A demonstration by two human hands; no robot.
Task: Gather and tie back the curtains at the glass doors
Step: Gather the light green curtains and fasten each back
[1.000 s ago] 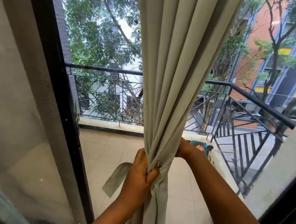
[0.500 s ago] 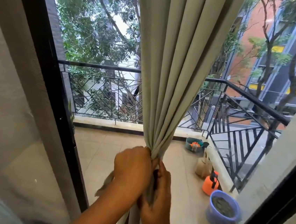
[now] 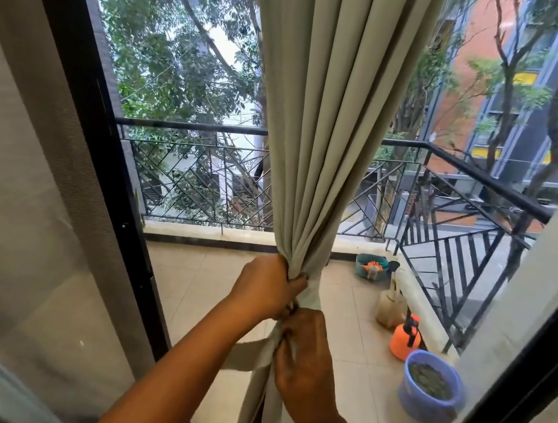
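At the far left a fine woven mesh screen (image 3: 35, 158) is hanging inside a slanting black door frame (image 3: 105, 145), its weave showing as a soft grey haze. Past it, a black metal railing (image 3: 191, 181) with thin diagonal bars is edging the pale tiled balcony floor (image 3: 193, 292). In the middle the grey-green curtain (image 3: 328, 120) is falling in long, smooth vertical folds and narrowing to a tight waist. The left hand (image 3: 264, 290) is gripping that bunched waist, fingers curled round the matte cloth. A flat fabric tie-back band (image 3: 312, 292) is wrapping the waist just beside those fingers. Just below, the right hand (image 3: 306, 362) is pinching the cloth at the gather, fingers bent inward. To the right, a round blue plastic bucket (image 3: 431, 389) is sitting near an orange spray bottle (image 3: 405, 338).
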